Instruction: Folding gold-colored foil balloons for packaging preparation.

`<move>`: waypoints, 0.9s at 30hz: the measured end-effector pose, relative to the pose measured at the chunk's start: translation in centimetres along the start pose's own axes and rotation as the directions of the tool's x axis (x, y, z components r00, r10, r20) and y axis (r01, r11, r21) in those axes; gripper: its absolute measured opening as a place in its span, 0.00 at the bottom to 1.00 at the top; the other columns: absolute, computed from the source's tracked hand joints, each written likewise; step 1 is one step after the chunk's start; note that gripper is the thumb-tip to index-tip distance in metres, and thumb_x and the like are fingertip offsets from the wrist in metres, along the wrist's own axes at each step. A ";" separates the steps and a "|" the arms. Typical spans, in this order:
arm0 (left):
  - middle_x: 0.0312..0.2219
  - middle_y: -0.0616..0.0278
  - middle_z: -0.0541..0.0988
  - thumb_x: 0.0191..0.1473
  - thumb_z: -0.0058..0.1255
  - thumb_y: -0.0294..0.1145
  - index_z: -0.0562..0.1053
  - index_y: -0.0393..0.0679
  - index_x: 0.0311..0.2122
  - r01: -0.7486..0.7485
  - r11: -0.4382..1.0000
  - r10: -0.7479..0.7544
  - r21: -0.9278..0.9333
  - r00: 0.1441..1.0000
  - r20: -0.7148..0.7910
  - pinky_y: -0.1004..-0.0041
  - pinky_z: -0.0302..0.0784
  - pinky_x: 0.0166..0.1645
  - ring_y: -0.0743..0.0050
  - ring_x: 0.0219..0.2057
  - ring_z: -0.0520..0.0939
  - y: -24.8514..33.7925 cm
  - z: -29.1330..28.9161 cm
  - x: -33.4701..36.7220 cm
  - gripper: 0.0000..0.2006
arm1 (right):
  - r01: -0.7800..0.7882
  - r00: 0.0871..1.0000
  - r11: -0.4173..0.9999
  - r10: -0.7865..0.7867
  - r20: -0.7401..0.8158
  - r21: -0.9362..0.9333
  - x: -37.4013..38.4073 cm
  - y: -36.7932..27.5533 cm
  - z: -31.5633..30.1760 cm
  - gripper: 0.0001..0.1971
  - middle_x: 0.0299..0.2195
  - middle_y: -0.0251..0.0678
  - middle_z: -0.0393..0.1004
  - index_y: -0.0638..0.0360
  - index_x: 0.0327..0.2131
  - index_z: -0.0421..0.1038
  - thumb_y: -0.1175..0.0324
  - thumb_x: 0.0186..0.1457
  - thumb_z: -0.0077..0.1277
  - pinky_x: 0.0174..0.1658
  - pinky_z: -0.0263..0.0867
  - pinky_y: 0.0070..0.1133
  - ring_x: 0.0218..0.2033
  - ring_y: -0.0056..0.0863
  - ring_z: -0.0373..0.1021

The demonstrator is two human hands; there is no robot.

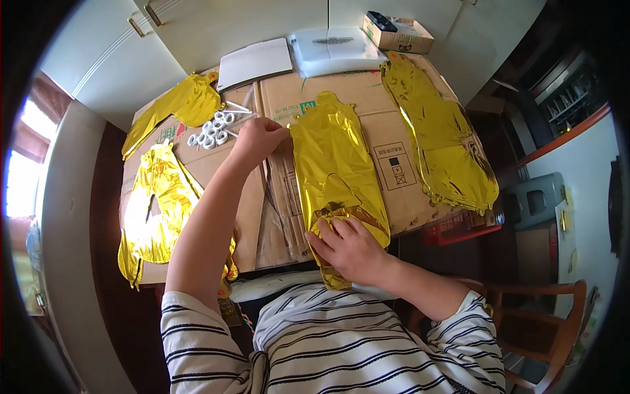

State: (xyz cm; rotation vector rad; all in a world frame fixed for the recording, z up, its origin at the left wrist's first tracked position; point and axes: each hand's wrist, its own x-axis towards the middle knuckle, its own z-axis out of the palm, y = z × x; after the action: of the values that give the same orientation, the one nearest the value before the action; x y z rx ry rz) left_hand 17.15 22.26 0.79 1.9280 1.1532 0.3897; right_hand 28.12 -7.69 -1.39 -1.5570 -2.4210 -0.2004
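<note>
A flat, uninflated gold foil balloon (331, 154) lies lengthwise in front of me, its near end reaching past the table edge. At the balloon's upper left edge, my left hand (261, 139) is closed, thumb and fingertips pinched at a small part of the rim. Lower down, my right hand (354, 251) curls its fingers over the crumpled near part of the foil, gripping it. The underside of that fold is hidden by the hand. Just beyond my left wrist sit several small white rolls (211, 131) and thin white straws (239, 108).
More gold foil balloons lie flat: one far left (187, 102), one near left (161, 190), one right (440, 131). Cardboard (262, 190) covers the table. At the back are a white sheet stack (256, 64), clear plastic bags (335, 52) and a small box (410, 39). A wooden chair (567, 315) stands right.
</note>
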 end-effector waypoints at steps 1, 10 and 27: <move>0.25 0.58 0.83 0.50 0.64 0.39 0.81 0.33 0.36 0.067 0.997 -0.065 -0.034 0.996 0.054 0.75 0.77 0.30 0.74 0.23 0.81 0.8 -0.1 0.1 0.17 | 0.001 1.000 1.000 -0.001 0.005 -0.004 0.0 0.0 -0.1 0.25 0.52 0.45 0.68 0.56 0.58 0.70 0.64 0.55 0.48 0.54 0.63 0.34 0.48 0.39 0.65; 0.17 0.59 0.79 0.46 0.64 0.35 0.80 0.31 0.27 0.099 0.950 -0.158 0.298 0.970 0.182 0.76 0.76 0.24 0.76 0.18 0.79 2.0 0.9 1.9 0.14 | -0.001 1.000 1.000 0.001 0.008 -0.012 0.0 0.0 0.2 0.27 0.53 0.44 0.66 0.55 0.59 0.68 0.63 0.54 0.51 0.53 0.64 0.34 0.48 0.39 0.65; 0.32 0.54 0.83 0.44 0.62 0.32 0.78 0.40 0.35 -0.032 0.960 0.057 0.279 0.995 -0.081 0.64 0.80 0.43 0.58 0.37 0.85 1.9 2.0 0.9 0.12 | -0.005 1.000 1.000 0.005 0.003 0.002 0.0 0.0 0.3 0.27 0.53 0.46 0.67 0.55 0.59 0.67 0.63 0.54 0.50 0.52 0.64 0.35 0.48 0.40 0.66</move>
State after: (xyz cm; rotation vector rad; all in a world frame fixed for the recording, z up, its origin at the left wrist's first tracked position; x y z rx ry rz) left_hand 19.96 21.61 0.96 2.2022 1.2788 0.3546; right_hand 28.12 -7.61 -1.69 -1.5631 -2.4191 -0.1952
